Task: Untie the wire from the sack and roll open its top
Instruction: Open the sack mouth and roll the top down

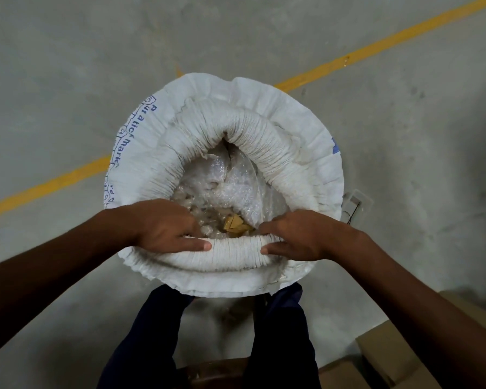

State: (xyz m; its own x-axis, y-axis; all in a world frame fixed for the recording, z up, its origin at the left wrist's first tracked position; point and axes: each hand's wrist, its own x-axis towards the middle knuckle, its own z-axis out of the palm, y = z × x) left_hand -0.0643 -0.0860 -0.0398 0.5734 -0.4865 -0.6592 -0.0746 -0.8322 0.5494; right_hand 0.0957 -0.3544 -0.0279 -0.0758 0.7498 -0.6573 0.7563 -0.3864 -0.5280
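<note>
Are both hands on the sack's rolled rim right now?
Touching. The head view shows the left hand and right hand gripping the near rolled rim of the sack, thumbs pressed on it.

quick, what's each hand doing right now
Left hand: closed on the sack's rolled rim, thumb outside.
Right hand: closed on the same rim.

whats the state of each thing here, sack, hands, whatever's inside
sack: upright on the floor, top open, no wire on it
rolled rim: thick roll all round the mouth
left hand: gripping the near rim
right hand: gripping the near rim
clear plastic contents: exposed inside
cardboard boxes: closed, lower right
</note>
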